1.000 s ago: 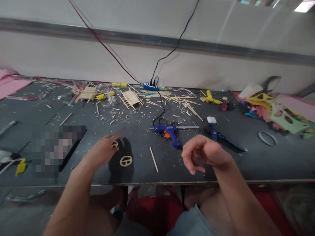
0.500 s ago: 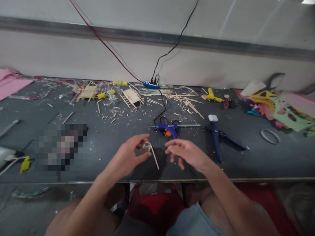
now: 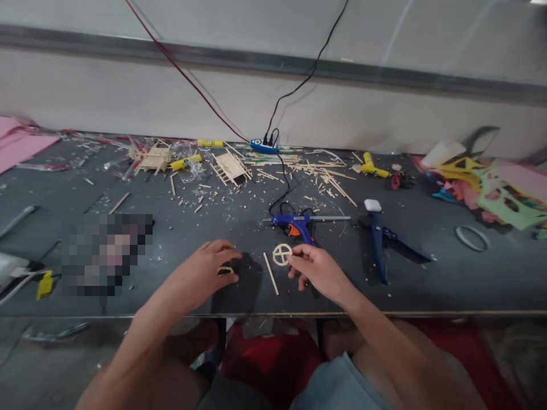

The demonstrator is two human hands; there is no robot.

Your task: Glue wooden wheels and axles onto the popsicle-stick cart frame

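Observation:
My right hand [image 3: 318,269] pinches a small round wooden wheel with crossed spokes [image 3: 281,254] by its edge, just above the dark table [image 3: 448,273]. My left hand [image 3: 205,272] holds a second, partly hidden wooden wheel [image 3: 225,269] low over the table near the front edge. A single thin wooden stick [image 3: 270,273] lies on the table between the two hands. A blue glue gun [image 3: 294,223] rests just beyond my right hand, its black cord running back to a power strip [image 3: 262,147].
Blue-handled cutters [image 3: 378,236] lie to the right of the glue gun. Many loose sticks [image 3: 329,182] and small stick frames [image 3: 228,168] litter the back of the table. Coloured foam sheets [image 3: 491,188] pile at the far right. A blurred patch [image 3: 105,250] sits at the left.
The hands came together, then parted. The right hand now holds one wheel; the left hand has drawn back toward the front edge with the other wheel.

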